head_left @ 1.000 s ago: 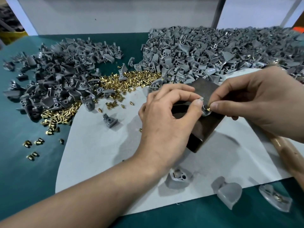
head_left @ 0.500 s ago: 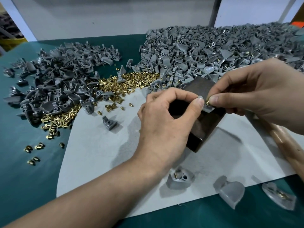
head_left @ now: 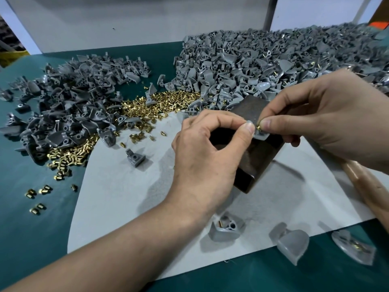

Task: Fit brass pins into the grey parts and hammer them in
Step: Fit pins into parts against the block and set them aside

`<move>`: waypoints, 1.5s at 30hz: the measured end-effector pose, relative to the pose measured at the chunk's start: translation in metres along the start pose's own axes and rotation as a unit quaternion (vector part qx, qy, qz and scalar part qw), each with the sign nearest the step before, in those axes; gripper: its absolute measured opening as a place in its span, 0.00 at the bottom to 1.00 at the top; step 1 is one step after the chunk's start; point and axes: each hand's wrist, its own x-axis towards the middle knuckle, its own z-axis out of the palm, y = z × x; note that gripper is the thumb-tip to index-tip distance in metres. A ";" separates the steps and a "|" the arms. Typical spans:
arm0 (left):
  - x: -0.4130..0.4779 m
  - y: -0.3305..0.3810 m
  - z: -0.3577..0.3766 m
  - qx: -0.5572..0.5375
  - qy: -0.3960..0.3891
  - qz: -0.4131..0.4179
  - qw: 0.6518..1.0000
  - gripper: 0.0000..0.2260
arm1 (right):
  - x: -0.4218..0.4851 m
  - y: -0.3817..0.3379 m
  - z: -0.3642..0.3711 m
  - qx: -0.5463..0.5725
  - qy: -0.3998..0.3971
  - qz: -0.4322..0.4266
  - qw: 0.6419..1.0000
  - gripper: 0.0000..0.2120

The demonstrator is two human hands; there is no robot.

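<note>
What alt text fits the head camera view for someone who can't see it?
Over a dark block, the left hand pinches a small grey part while the right hand pinches a brass pin at it. Behind lie heaps of grey parts and loose brass pins on a green table.

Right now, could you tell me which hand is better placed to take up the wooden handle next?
Probably the right hand: the wooden handle lies under its wrist, while the left hand pinches the grey part over the dark block.
</note>
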 end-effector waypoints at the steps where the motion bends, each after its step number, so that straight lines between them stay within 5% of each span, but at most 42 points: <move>1: 0.000 0.000 0.000 0.000 0.000 0.000 1.000 0.03 | 0.000 0.000 0.000 -0.001 0.000 0.001 1.000 0.05; 45: -0.002 0.002 -0.001 -0.007 -0.002 -0.008 1.000 0.03 | -0.001 -0.001 -0.005 0.056 0.005 0.067 0.996 0.03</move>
